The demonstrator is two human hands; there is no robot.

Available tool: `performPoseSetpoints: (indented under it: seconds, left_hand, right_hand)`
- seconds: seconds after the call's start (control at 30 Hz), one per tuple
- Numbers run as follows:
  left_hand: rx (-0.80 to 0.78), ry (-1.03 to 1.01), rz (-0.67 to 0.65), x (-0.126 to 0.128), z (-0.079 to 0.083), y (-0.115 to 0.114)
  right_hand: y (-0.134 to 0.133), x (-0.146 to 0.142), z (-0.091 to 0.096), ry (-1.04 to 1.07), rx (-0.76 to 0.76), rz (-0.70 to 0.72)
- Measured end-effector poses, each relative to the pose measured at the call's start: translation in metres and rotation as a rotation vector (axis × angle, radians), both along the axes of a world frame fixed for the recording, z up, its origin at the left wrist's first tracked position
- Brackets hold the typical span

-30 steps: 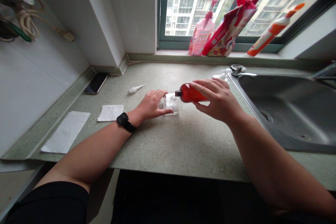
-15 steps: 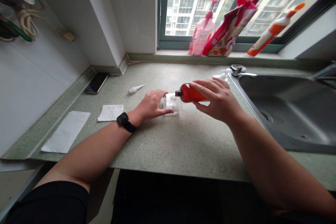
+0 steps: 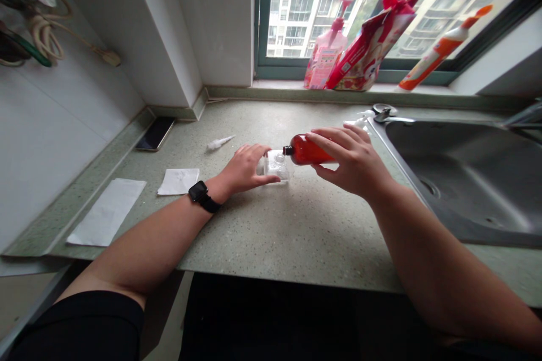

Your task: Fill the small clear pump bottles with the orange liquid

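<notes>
The right hand (image 3: 351, 162) wraps a red bottle (image 3: 307, 150), tipped with its bare neck just beside a clear square container (image 3: 275, 166) that the left hand (image 3: 245, 166) clasps on the counter (image 3: 271, 237), so a slip could spill or topple it, with open counter nearby and the sink (image 3: 400, 166) close on the right.
</notes>
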State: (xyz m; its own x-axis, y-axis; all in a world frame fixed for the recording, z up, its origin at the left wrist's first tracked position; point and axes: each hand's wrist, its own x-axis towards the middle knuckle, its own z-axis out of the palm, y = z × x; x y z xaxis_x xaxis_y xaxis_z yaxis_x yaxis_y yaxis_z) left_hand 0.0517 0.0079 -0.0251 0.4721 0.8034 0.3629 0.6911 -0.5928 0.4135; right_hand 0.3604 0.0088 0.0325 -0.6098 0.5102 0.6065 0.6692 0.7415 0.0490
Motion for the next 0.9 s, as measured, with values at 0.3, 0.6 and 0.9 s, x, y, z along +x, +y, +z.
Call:
performPoseSetpoints:
  seconds: [0.3, 0.6, 0.9]
  left_hand:
    - [-0.006, -0.004, -0.001, -0.0001, 0.0005, -0.0008]
    - [-0.007, -0.006, -0.003, -0.0001, 0.0003, -0.0002]
    - [0.000, 0.005, 0.001, 0.0003, -0.0003, -0.0003]
  right_hand:
    - [-0.0011, -0.0008, 0.0015, 0.007, -0.018, 0.005]
    - [-0.0011, -0.0002, 0.0010, 0.001, -0.007, 0.004]
    - [-0.0006, -0.0002, 0.0008, 0.007, -0.015, 0.005]
